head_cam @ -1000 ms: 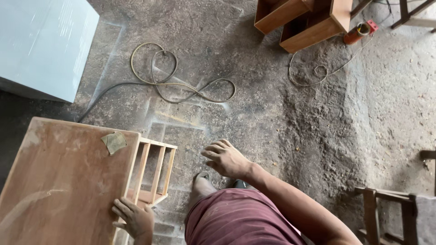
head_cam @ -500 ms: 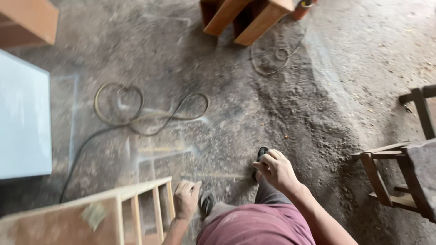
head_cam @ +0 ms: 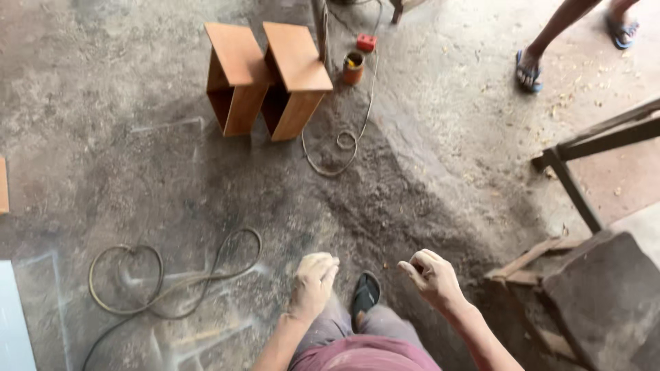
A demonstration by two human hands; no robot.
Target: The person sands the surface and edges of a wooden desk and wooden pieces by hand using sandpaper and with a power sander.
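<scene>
My left hand (head_cam: 313,283) hangs low in the middle of the view, fingers curled into a loose fist with nothing in it. My right hand (head_cam: 432,276) is beside it to the right, fingers also curled and holding nothing. Between them my foot in a dark sandal (head_cam: 364,295) steps on the dusty concrete floor. Two open brown wooden boxes (head_cam: 267,77) stand side by side on the floor farther ahead, well beyond both hands.
A coiled cable (head_cam: 175,275) lies on the floor at the left. A thinner cord (head_cam: 347,141) loops near the boxes, beside a small orange can (head_cam: 353,67) and a red block (head_cam: 366,42). Another person's sandalled feet (head_cam: 529,69) stand top right. Wooden furniture (head_cam: 584,275) crowds the right.
The view has swung forward and up. The slatted wooden frame my left hand touched has left the view. Both hands are now free in front of me, and the two boxes appear closer.
</scene>
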